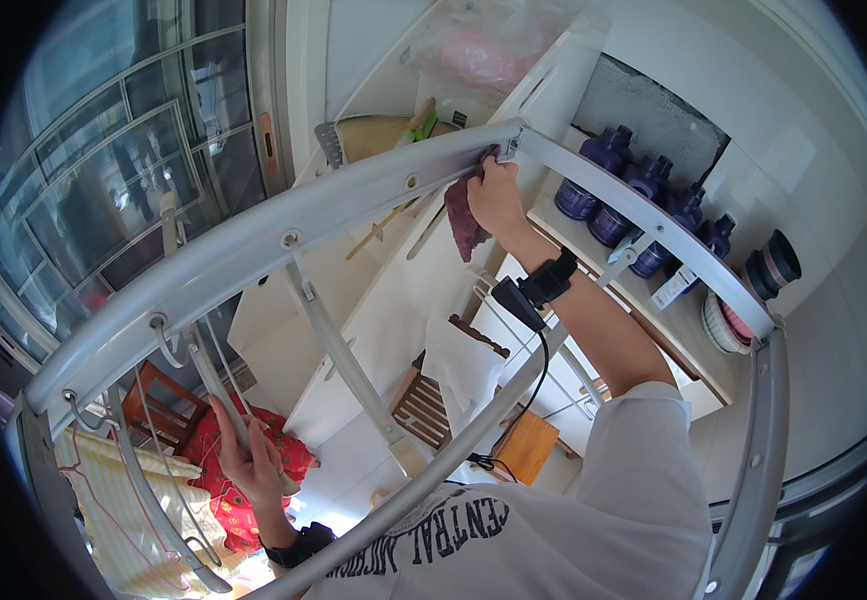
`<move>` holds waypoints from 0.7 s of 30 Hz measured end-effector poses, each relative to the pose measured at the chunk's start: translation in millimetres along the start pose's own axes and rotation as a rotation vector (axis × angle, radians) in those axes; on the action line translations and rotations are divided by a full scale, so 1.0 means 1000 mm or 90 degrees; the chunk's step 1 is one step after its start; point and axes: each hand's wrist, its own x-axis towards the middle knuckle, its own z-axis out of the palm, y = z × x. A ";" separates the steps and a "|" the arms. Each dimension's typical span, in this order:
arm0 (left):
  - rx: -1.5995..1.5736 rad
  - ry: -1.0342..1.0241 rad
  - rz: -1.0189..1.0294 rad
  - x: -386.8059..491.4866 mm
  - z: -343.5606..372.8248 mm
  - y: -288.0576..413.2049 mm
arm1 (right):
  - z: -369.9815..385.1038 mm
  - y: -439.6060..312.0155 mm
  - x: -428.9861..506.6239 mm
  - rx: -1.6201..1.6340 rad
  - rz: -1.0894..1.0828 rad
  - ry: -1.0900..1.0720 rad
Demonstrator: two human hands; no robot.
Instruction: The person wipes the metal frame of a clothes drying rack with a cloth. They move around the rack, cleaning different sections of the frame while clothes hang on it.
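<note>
A silver-grey metal frame, apparently of a clothes-drying rack (358,199), spans the view around me. My right hand (495,196) pinches a maroon cloth (467,221) against the frame's far corner, and part of the cloth hangs below the rail. Lower on the left, my left hand (253,457) is wrapped around a slanting metal bar (212,375) of the rack. Black bands sit on both wrists, and from the right wrist device (520,301) runs a black cable.
Several dark blue bottles (643,180) stand on a counter at the right, by a stack of dark pots (771,262). A metal crossbar (343,360) hangs mid-view. Below are a wooden stool (527,446) and a red patterned cloth (253,457). Window panes (118,142) fill the left.
</note>
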 end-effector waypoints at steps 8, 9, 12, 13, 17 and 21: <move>-0.071 -0.007 -0.018 -0.001 0.004 -0.003 | -0.015 -0.083 -0.066 0.115 -0.132 -0.133; -0.098 -0.015 -0.016 0.000 0.005 -0.003 | -0.015 -0.091 -0.071 0.103 -0.137 -0.135; -0.070 -0.001 -0.026 0.000 0.006 -0.002 | -0.015 -0.106 -0.077 0.093 -0.161 -0.149; -0.053 0.000 -0.018 0.000 0.006 -0.001 | -0.015 -0.110 -0.079 0.091 -0.186 -0.145; -0.046 0.018 -0.032 -0.001 0.008 0.003 | -0.015 -0.121 -0.085 0.132 -0.230 -0.133; -0.052 0.042 -0.034 0.000 0.007 0.002 | -0.019 -0.129 -0.090 0.168 -0.314 -0.200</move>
